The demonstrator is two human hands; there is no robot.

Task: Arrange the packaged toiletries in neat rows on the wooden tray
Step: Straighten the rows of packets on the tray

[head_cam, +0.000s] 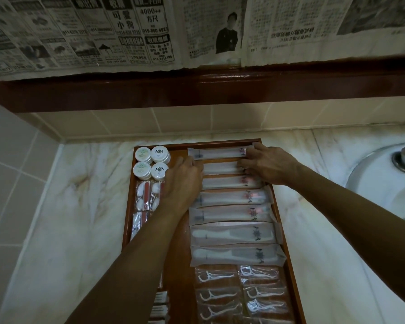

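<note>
- left hand and right hand both pinching ends of second sachet, fingers curled
- sachet lying in wooden tray on desk

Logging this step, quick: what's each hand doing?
Left hand: grips the second long packet's left end.
Right hand: pinches its right end.

The newspaper reads "4000++" and "019-850 4923".
</note>
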